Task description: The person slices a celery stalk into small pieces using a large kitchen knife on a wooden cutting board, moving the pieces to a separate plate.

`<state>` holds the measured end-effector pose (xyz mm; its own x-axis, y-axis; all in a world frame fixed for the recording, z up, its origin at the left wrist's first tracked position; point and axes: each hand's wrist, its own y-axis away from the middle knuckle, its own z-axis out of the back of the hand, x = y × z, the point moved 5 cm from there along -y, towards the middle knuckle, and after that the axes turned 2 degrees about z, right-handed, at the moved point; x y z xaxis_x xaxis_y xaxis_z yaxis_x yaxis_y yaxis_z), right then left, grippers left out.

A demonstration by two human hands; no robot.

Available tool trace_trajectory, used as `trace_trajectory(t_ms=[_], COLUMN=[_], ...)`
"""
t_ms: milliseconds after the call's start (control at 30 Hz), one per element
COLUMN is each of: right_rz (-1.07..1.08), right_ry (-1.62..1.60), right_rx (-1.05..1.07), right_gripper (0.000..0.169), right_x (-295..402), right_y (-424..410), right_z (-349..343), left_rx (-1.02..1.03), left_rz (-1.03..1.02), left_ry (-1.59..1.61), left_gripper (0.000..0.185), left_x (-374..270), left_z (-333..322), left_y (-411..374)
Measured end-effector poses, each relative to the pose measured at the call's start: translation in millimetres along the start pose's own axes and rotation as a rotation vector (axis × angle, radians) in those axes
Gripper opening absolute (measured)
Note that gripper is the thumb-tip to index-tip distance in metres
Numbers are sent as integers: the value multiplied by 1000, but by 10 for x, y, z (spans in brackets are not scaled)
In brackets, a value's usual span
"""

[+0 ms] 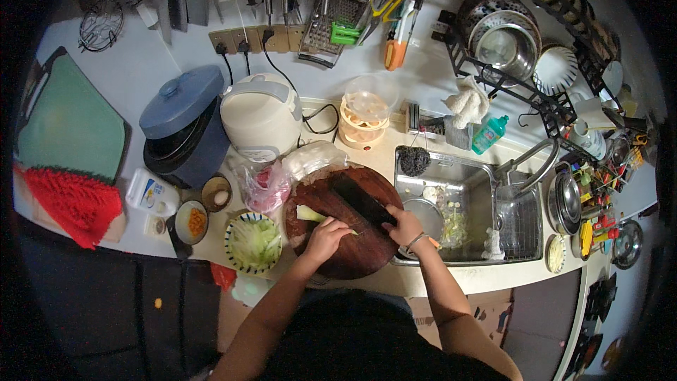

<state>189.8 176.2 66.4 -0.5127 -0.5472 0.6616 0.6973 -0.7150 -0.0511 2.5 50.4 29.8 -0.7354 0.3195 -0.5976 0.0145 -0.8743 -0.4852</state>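
On the round wooden chopping board (338,254) lies a pale green vegetable stalk (310,214), thick at its far end and narrowing to a tip under my fingers. My left hand (325,241) holds it down near the thin end. My right hand (404,227) grips a dark, broad-bladed cleaver (365,201), its blade slanting up and left across the board, apart from the stalk. The handle is hidden in my palm. Left of the board stands a patterned bowl (227,247) filled with pale green vegetable shreds (255,243).
A steel sink (476,169) with vegetable scraps adjoins the board on the right. Plastic bags (267,185), one with pinkish contents, lie behind the board. A rice cooker (259,114) and an egg cooker (365,124) stand farther back. Several knives (195,5) hang on the wall.
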Motion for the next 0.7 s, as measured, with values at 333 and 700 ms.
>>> trace_trajectory(t_ms=[333, 700], right_rz=[19, 12], right_ry=[-36, -2], right_rx=[81, -46], right_gripper=[32, 30], right_x=[-57, 182], right_y=[192, 189], right_z=[132, 269], left_rx=[-28, 16], left_rz=[63, 21], left_ry=[-88, 29], left_gripper=[15, 14], left_x=[32, 84], left_z=[166, 132], left_y=[-28, -63])
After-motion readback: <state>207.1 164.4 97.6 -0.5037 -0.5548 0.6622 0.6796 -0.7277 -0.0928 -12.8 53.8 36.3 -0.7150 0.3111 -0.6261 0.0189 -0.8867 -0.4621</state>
